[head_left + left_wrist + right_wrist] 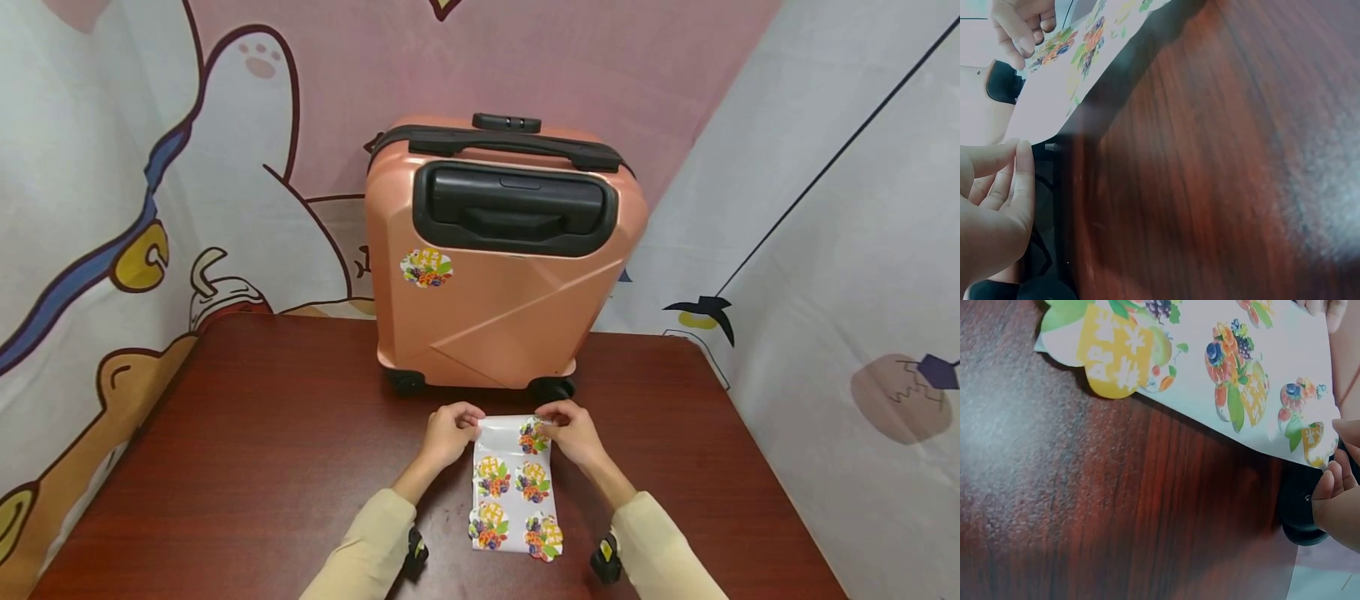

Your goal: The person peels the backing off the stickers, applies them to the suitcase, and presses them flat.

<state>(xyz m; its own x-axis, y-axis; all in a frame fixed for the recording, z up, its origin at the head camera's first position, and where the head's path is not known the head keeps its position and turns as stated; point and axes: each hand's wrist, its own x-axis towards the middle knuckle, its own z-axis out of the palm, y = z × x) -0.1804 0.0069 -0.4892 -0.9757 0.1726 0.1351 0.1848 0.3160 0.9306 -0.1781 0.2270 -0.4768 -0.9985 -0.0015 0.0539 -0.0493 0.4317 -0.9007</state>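
Observation:
A white sticker sheet [498, 435] with several fruit stickers lies lengthwise between both hands, its upper left spot bare. My left hand [448, 433] pinches the top left corner between thumb and fingers. At the top right corner, my right hand [576, 433] pinches the edge beside a fruit sticker [532, 437]. In the left wrist view, the sheet's end slants up from the table over a dark shadow. Just behind the hands stands a peach-coloured suitcase [495, 308], with one fruit sticker [427, 267] on its front, below the left end of the black handle recess.
The suitcase rests upright on black wheels [551, 389] at the back of the reddish-brown wooden table [285, 450]. Cartoon-printed cloth [570, 58] hangs behind the table and along both sides. Black wrist devices [606, 560] sit at the sleeve cuffs.

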